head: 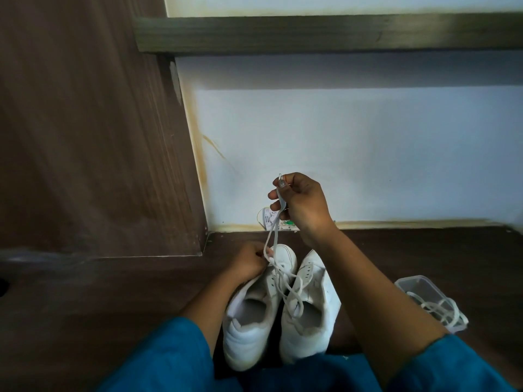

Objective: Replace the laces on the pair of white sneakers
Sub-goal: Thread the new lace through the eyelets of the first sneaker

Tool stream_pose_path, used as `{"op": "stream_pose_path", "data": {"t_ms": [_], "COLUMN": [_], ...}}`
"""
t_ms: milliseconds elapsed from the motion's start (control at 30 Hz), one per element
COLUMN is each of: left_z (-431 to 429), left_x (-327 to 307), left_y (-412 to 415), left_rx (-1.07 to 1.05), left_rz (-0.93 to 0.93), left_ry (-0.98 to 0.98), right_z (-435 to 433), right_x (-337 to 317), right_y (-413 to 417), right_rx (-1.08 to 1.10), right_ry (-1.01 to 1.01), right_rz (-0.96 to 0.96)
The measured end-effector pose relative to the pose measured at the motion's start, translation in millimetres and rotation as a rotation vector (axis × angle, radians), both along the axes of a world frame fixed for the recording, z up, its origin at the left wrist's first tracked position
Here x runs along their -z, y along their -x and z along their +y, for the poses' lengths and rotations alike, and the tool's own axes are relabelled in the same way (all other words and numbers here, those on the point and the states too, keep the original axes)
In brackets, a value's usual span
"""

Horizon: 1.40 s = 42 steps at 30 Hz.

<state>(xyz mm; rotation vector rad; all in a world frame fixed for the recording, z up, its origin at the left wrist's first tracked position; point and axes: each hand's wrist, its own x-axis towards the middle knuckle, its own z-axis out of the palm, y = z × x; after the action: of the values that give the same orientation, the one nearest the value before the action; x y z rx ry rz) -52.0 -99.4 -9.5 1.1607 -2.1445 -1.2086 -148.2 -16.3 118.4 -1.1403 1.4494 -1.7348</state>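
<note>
Two white sneakers, the left (252, 329) and right (317, 312), stand side by side on a dark wooden surface (113, 292), toes toward the wall (368, 151). A white lace (272, 232) runs up from the left sneaker's front eyelets. The left hand (249, 261) pinches it at the shoe, and the raised right hand (302, 202) pinches its tip. To the right lies a clear box (413, 282) holding more laces (441, 309).

card (268, 219) at wall base — right part behind right hand (300, 205), print too small to read | left shoe (254, 312) far eyelets and lace (273, 228) run hidden under left hand (249, 260) | tub (416, 282) near-left side behind right forearm (382, 292) | sleeves (169, 360) cut by near edge | dark shape (2, 287) cut by left edge — cannot tell what
</note>
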Motion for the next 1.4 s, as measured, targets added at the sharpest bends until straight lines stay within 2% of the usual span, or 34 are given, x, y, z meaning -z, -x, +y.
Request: {"op": "stream_pose_path", "data": {"t_ms": [100,267,400,533,667,833,1000,1067,1300,1367,1400], "left_z": [4.0,17.8,43.2,55.6,63.5,80.5,89.1,91.0,96.7,91.5,87.7], "left_x": [-18.7,-45.5,-70.3,-102.1,-146.6,-186.9,-227.6,-239.4,-247.3,-234.9,-222.3], "left_y": [-5.5,-19.1,-25.1,-21.8,-23.7,-31.7,-37.7,-39.5,-43.0,-45.0,-46.9], "left_rx": [0.118,0.158,0.234,0.249,0.202,0.171,0.134,0.118,0.111,0.096,0.083], "left_rz": [-0.03,-0.14,0.008,0.112,0.124,0.282,0.508,0.539,0.491,0.383,0.251], "left_ry": [-0.085,-0.046,-0.19,-0.039,0.128,0.076,0.089,0.108,0.155,0.172,0.177], "right_z": [6.3,21.5,36.5,53.2,62.3,69.2,73.3,73.4,68.0,68.2,68.3], "right_x": [-24.2,-100.5,-153.1,-188.5,-211.9,-218.1,-220.6,-221.9,-215.5,-214.1,-213.4], "right_y": [-1.3,-4.1,-9.8,-20.2,-30.7,-35.9,-41.6,-43.4,-45.4,-43.7,-42.6], "right_rx": [0.037,0.125,0.186,0.174,0.156,0.086,0.104,0.125,0.147,0.16,0.169], "right_ry": [0.096,0.305,0.363,0.437,0.456,0.424,0.379,0.354,0.364,0.366,0.361], "right_rz": [0.032,0.107,0.157,0.129,0.139,0.09,0.087,0.114,0.245,0.278,0.28]}}
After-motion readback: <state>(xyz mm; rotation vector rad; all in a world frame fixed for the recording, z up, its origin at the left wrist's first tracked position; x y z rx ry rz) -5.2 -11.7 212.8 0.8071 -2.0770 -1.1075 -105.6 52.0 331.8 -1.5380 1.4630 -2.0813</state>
